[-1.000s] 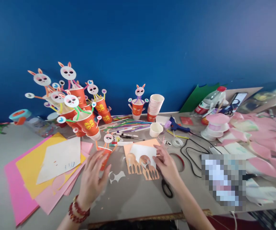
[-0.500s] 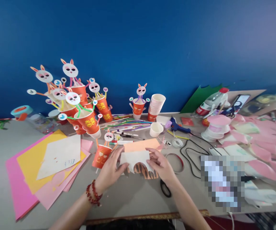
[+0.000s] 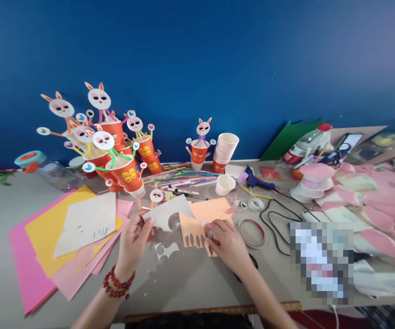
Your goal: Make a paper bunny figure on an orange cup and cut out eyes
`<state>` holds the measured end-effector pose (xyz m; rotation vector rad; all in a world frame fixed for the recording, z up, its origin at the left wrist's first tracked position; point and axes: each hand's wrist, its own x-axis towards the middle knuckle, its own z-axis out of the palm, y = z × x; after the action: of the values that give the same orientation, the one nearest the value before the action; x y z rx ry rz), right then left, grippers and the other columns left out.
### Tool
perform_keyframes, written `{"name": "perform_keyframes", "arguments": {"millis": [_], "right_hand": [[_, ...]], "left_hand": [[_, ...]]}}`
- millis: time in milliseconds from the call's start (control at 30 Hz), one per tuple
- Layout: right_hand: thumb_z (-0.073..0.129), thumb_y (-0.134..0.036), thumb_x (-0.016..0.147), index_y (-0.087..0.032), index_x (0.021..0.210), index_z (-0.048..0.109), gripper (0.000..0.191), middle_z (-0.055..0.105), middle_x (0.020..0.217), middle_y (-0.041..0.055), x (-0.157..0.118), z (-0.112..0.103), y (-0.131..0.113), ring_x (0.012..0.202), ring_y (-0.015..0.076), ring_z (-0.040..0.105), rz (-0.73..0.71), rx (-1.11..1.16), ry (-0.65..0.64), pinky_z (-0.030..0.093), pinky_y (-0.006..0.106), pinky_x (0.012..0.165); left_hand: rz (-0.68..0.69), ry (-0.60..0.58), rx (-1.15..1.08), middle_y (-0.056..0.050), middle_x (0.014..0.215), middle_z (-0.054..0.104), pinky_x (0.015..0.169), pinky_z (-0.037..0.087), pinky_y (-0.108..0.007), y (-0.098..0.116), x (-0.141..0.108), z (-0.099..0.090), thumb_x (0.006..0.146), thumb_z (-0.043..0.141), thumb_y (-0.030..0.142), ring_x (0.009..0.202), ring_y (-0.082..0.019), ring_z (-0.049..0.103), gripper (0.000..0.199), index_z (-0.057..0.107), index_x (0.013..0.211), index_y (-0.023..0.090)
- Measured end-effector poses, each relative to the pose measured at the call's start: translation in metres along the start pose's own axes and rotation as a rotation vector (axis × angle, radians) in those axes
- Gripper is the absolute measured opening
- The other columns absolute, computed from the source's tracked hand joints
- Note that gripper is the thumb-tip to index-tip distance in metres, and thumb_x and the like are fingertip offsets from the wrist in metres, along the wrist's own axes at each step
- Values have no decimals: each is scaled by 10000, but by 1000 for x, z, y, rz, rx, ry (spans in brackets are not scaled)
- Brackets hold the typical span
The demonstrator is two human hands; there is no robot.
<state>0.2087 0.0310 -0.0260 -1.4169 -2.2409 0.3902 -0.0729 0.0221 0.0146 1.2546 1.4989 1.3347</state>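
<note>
My left hand (image 3: 137, 237) pinches a white sheet of paper (image 3: 163, 211) by its left end, raised and tilted above the table; its lower edge has a rounded cut-out. Under its right end lies an orange sheet of paper (image 3: 206, 211) with several leaf-shaped cut-outs along the near edge. My right hand (image 3: 226, 240) rests over that sheet, fingers drawn together on a small white paper scrap (image 3: 211, 232), partly hidden. A larger white offcut (image 3: 166, 251) with a round hole lies between my hands. Scissors (image 3: 254, 262) sit partly hidden under my right forearm.
Rabbit-faced red cups (image 3: 125, 171) stand at left behind coloured paper sheets (image 3: 34, 256). A cup stack (image 3: 225, 151), a white cup (image 3: 225, 185), a blue glue gun (image 3: 257, 179), its black cord and a tape roll (image 3: 252, 234) lie beyond. Pink-and-white pieces (image 3: 371, 224) cover the right.
The white sheet has been lifted off the orange one and moved left and up in my left hand. My right hand has let go of it and shifted left. A white offcut now shows on the table.
</note>
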Motion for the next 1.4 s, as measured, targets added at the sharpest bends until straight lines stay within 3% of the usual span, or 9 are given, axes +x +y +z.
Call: {"name": "perform_keyframes", "arguments": {"millis": [133,300,567,667,867,967,1033,1133,1400], "right_hand": [[516,-185,948,-207,908,666,157,656,907,72,4,5,-1,863,238,585,0,-11,30,431,355,768],[591,-231,901,-186,1082,648,195,661,1091,121,16,0,-4,1001,293,583,7,48,24,464,413,853],[636,-386,869,-190,1007,670,241,697,874,33,39,-9,-39,726,168,605,118,787,-16,489,257,646],[652,-419,857,-173,803,675,253,660,712,15,45,-12,-39,636,153,598,234,962,65,467,240,556],[795,-418,733,-185,846,685,281,719,766,34,50,-27,-39,725,193,680,343,1233,303,545,290,646],[815,-387,719,-188,845,694,266,724,758,33,51,-28,-42,725,191,689,359,1296,315,541,278,625],[830,-382,700,-196,864,700,280,731,770,28,51,-28,-43,702,175,684,397,1356,423,541,272,617],[852,-368,667,-209,863,701,294,736,773,13,50,-30,-39,648,141,664,454,1402,595,525,238,571],[858,-341,655,-213,868,701,294,758,867,24,33,-39,-23,737,166,704,484,1375,724,564,290,682]], "left_hand": [[-27,-41,-72,24,720,610,622,526,-249,0,-2,4,883,620,391,645,-142,637,260,578,1041,188],[-31,-38,-112,5,762,647,614,529,-244,5,-1,4,883,623,387,652,-141,643,252,588,1032,186],[-72,-131,-41,-7,772,647,600,551,-273,6,-2,14,851,637,426,641,-162,654,274,609,977,185],[-53,-208,-58,-12,752,650,619,541,-273,5,-2,21,851,642,418,667,-166,642,265,620,982,189],[27,-374,-215,-111,1083,666,739,536,-310,-2,-2,39,906,578,407,912,-209,639,331,601,1149,183],[126,-528,2,-81,1054,679,779,532,-330,-2,1,54,875,633,347,860,-193,638,248,626,1071,194],[279,-623,285,-63,995,692,848,505,-345,-1,6,67,878,626,264,924,-209,628,120,652,974,197],[513,-707,755,-75,1067,663,920,468,-380,0,16,87,874,639,244,1020,-242,596,204,631,1071,193],[530,-720,938,-126,1024,599,862,457,-426,-7,22,118,875,543,113,1006,-289,551,100,596,949,155]]}}
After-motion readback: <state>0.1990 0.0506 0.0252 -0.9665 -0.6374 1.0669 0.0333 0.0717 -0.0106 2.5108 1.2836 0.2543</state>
